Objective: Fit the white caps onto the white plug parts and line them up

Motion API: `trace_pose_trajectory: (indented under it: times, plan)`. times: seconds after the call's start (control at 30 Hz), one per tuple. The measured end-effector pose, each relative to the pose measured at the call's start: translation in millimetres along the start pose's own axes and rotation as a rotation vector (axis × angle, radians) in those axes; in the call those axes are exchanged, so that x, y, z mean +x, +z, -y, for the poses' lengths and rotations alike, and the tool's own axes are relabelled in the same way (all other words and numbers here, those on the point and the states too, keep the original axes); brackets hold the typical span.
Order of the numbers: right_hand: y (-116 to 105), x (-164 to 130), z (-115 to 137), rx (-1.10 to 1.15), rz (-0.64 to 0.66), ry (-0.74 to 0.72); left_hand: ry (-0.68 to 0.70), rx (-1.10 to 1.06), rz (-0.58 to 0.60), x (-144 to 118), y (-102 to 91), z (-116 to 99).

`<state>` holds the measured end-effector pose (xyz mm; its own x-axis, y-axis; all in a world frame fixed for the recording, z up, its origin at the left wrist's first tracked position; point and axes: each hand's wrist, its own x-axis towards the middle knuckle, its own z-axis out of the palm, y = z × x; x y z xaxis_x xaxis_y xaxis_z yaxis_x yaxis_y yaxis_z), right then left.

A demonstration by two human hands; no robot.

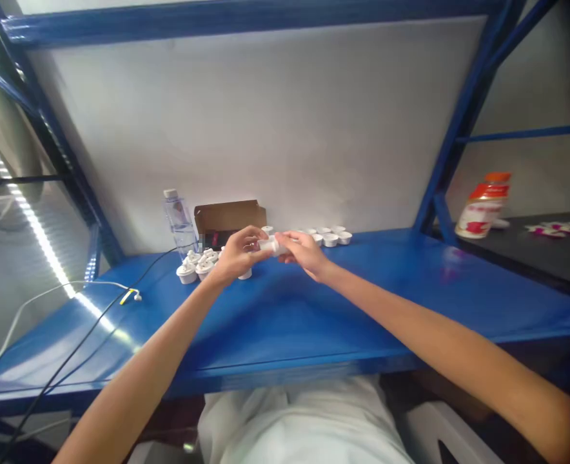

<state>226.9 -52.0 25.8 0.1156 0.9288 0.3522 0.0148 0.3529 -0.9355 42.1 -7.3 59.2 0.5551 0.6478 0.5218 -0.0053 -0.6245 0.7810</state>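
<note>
Both my hands meet above the back of the blue shelf top (362, 303). My left hand (236, 253) and my right hand (304, 252) pinch the same small white plastic part (269, 244) between their fingertips, left from one side, right from the other. Below and left of my left hand sits a cluster of several small white cups with fittings (195, 265). A row of small white caps (331, 236) lies along the wall behind my right hand.
An open brown cardboard box (227, 219) and a clear water bottle (178, 221) stand at the back wall. Black and white cables (96, 303) trail over the left side. An orange-capped bottle (483, 206) stands on the dark shelf at right. Blue rack posts frame the space.
</note>
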Motion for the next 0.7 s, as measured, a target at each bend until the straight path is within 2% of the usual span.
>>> trace_pose_trajectory:
  times: [0.03, 0.1, 0.13, 0.23, 0.3, 0.4, 0.47, 0.57, 0.63, 0.7]
  plan:
    - [0.8, -0.3, -1.6, 0.029, 0.004, 0.038, 0.037, 0.037, -0.042, -0.2, 1.7, -0.7]
    - [2.7, -1.1, -4.1, 0.09, 0.001, 0.051, 0.01, 0.101, -0.1, -0.6, 4.7, -1.2]
    - [3.5, -1.5, -5.0, 0.109, -0.01, 0.028, -0.047, 0.119, -0.082, -1.0, 5.5, -0.9]
    - [4.8, -1.5, -7.1, 0.069, -0.022, -0.035, -0.195, 0.134, 0.086, -2.5, 4.7, 2.3]
    - [3.5, 0.3, -8.7, 0.009, -0.01, -0.017, -0.132, 0.204, 0.114, -3.6, 3.1, 5.2]
    - [-2.6, 6.2, -12.0, -0.077, 0.005, -0.012, 0.074, 0.405, 0.074, -4.4, 0.6, 9.4]
    - [-9.7, 11.7, -15.2, -0.229, -0.048, -0.061, 0.15, 0.528, 0.091, -3.9, -2.3, 11.8]
    - [-22.2, 20.6, -23.1, -0.605, -0.159, -0.165, 0.14, 0.686, 0.068, -1.6, -11.0, 15.0]
    - [-28.5, 26.7, -30.5, -0.804, -0.131, -0.203, 0.095, 0.775, 0.038, 0.8, -19.0, 17.3]
    - [-30.9, 33.1, -38.5, -0.899, -0.065, -0.228, 0.056, 0.853, 0.018, 3.1, -26.6, 20.0]
